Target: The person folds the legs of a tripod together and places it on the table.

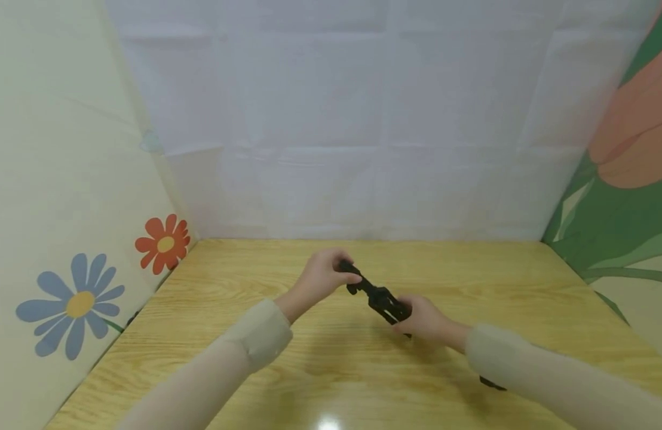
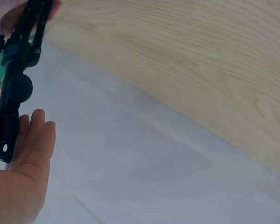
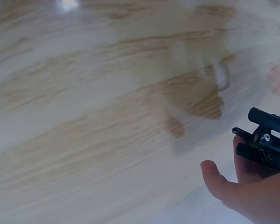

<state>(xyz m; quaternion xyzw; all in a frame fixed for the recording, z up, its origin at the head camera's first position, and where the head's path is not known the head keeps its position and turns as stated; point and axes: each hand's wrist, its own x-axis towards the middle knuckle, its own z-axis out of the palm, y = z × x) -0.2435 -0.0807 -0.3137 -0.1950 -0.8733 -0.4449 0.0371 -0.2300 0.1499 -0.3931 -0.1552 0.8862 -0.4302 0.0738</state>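
A slim black tripod (image 1: 382, 298) is held at a slant above the wooden table, its legs folded close together toward the right. My left hand (image 1: 327, 276) pinches its upper left end between thumb and fingers. In the left wrist view this end of the tripod (image 2: 9, 126) has a small hole, with a round knob further along. My right hand (image 1: 425, 319) grips the leg end from the right. Black tubular leg ends (image 3: 266, 122) stick out past the right fingers in the right wrist view; the palm side is partly hidden.
A dark object (image 1: 492, 383) lies on the table (image 1: 256, 382), mostly hidden under the right sleeve (image 1: 524, 358). A white sheet (image 1: 363, 119) hangs behind the table. Flower-printed panels (image 1: 78, 179) stand at both sides. A lamp reflection glares near the front edge.
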